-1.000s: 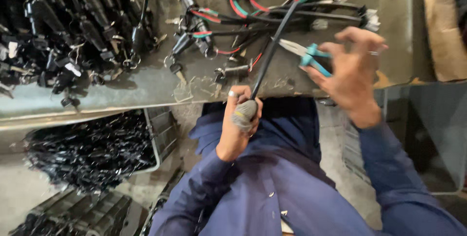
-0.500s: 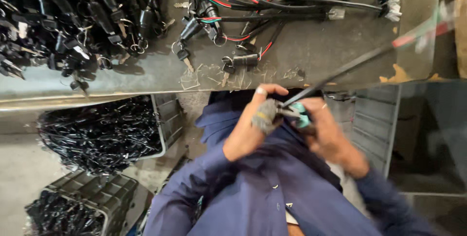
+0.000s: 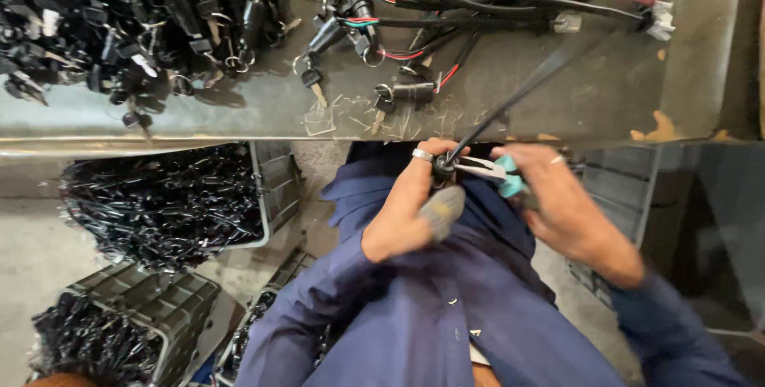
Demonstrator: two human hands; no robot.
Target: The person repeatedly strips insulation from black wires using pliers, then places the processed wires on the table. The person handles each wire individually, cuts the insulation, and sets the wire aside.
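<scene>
Below the workbench (image 3: 558,108) near edge, the left hand (image 3: 410,208) curls its fingers around a grey connector (image 3: 441,210), where a black cable (image 3: 526,88) slants up over the bench. The right hand (image 3: 562,204), blurred, clenches teal-handled pliers (image 3: 494,172), nose at the cable end. Crates of black parts (image 3: 159,204) sit left, wire harnesses (image 3: 478,4) along the far edge.

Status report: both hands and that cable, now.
Left hand shut on grey-ended black part, cable running up over bench. Right hand shut on teal-handled pliers, tips at cable end. Nothing blocking.
</scene>
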